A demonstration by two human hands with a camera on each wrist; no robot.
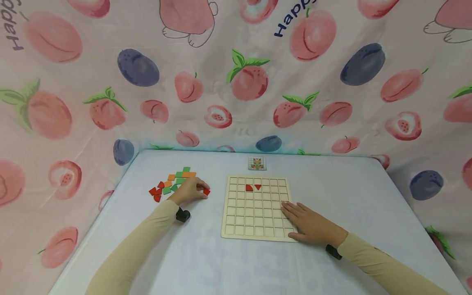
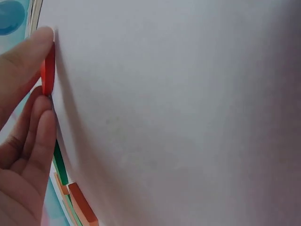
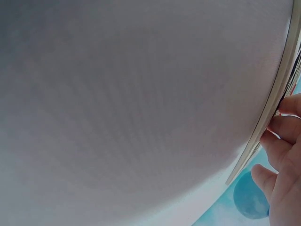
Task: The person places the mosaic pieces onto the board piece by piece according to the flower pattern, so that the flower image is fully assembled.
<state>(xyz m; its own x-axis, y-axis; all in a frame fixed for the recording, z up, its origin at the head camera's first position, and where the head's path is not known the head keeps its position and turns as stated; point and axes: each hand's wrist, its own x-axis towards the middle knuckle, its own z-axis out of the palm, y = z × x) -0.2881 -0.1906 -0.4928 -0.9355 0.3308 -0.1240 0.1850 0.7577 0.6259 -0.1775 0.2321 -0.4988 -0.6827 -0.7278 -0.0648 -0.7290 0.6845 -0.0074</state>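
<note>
Red tile (image 1: 206, 191) we pinch edgewise in our left hand (image 1: 189, 191), likely for control; our right hand (image 1: 312, 224), outstretched, seemingly steadies the gridded board (image 1: 254, 221).

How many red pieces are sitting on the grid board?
2: a quarter-round piece and, just right of it, a triangular piece, both near the far edge of the board. The right hand could hide another.

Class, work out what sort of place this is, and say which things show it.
Probably an indoor puzzle or play corner: a white table with a fruit-print cloth hung behind it, a grid board and loose coloured pieces.
</note>
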